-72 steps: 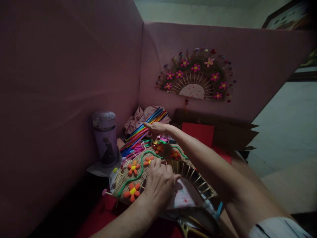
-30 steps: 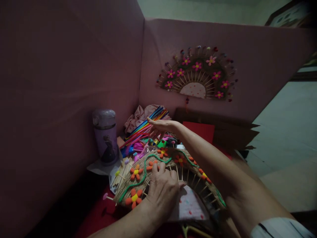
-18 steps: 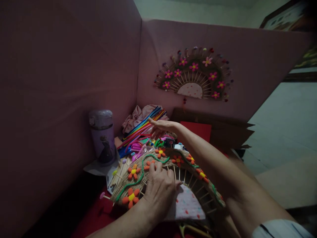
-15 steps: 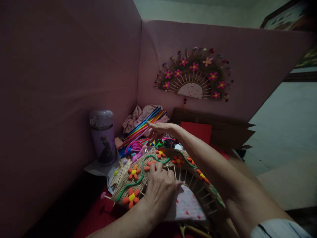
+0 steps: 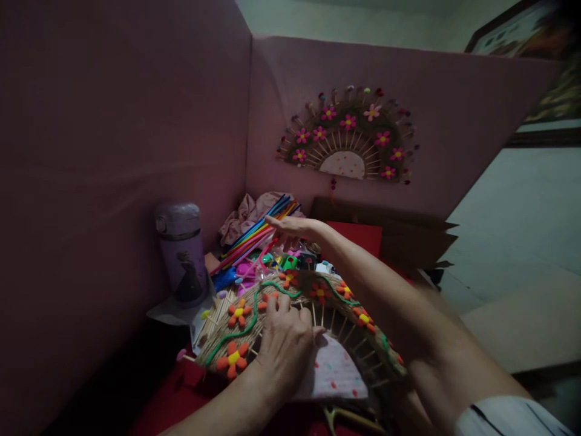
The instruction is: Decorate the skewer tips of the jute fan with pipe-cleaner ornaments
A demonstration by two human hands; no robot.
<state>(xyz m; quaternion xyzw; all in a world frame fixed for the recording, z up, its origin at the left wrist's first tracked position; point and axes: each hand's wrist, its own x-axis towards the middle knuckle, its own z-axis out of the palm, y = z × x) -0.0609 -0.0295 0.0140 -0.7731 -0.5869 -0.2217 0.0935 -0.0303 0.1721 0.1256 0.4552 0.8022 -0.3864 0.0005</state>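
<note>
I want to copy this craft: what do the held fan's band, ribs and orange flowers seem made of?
The band looks like matte twine, perhaps jute: coarse tan strands side by side. The ribs look like plain wood or bamboo: thin, pale, straight sticks. The orange flowers look like matte modelling clay, with plump, rounded petals; foam is possible.

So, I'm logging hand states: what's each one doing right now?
Left hand: closed on the twine-wrapped fan.
Right hand: by the colorful pipe cleaners, thumb out, other fingers unclear; can't tell whether it's holding anything.
</note>
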